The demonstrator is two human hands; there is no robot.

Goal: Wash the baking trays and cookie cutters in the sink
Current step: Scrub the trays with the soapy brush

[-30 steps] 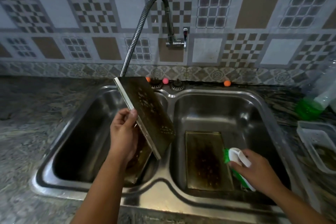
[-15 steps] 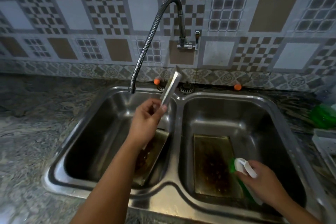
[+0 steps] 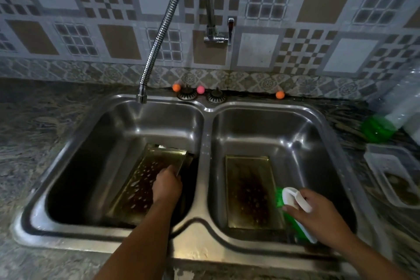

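I note the left hand (image 3: 167, 185) grasping the right rim of the tray (image 3: 145, 185) lying in the left basin, long axis front-to-back. My right hand (image 3: 317, 213) grips the brush (image 3: 293, 202), touching the second tray (image 3: 250, 191) in the right basin; right hand nearer

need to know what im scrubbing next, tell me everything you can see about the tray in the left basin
The tray in the left basin is a shallow rectangular metal baking tray with low raised rims, brassy at the edges and dark with brown baked-on residue and pale droplets or spots. It lies tilted, its far end raised against the basin wall near the divider. The left hand grips its right rim. It seems to rest on another tray below, though that is unclear. No water runs from the faucet.
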